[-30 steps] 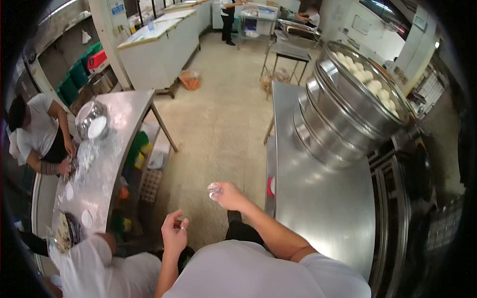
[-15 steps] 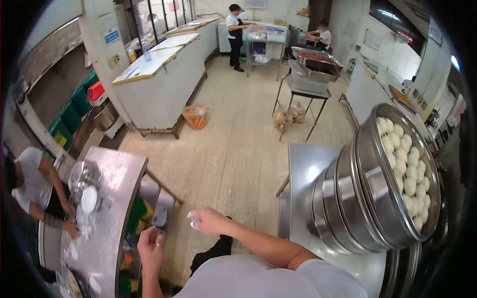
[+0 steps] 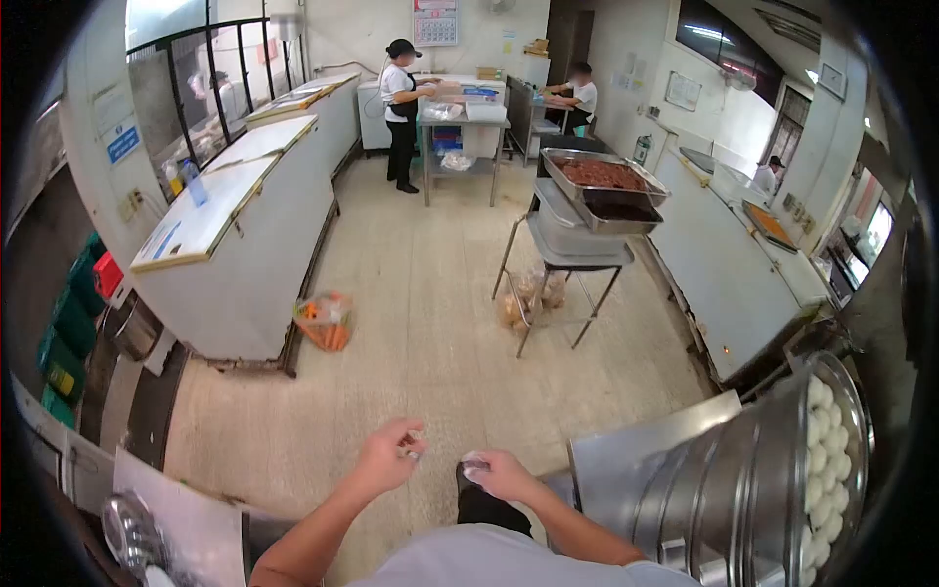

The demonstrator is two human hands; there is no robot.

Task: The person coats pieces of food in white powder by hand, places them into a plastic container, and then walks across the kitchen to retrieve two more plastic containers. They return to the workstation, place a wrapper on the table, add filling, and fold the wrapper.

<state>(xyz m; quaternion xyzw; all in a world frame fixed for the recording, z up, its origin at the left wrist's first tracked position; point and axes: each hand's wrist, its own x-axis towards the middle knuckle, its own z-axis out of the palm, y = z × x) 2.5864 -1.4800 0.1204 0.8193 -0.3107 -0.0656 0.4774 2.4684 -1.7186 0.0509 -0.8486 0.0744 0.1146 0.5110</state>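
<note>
My left hand (image 3: 389, 458) is raised over the floor in front of my body. Its fingers are loosely curled and apart, with a ring on one, and nothing shows between them. Close by on its right, my right hand (image 3: 504, 477) is closed, with a small whitish, greyish thing at its fingertips that I cannot make out. Neither hand touches a table. To the right, a stack of round metal steamer trays (image 3: 724, 489) leans in view on a metal table (image 3: 655, 435). Rows of white dough balls (image 3: 828, 460) fill the top tray.
Ahead, a metal stand (image 3: 582, 256) bears deep trays of reddish-brown filling (image 3: 602, 176). Bags of carrots (image 3: 328, 321) and other food (image 3: 528, 298) lie on the floor. White chest freezers (image 3: 235, 254) line the left. Two people work at the back; another metal table (image 3: 186, 504) is lower left.
My view has turned left and up, and I have moved forward along the floor. My hands have come closer together. The left table and the co-worker there have mostly left the view.
</note>
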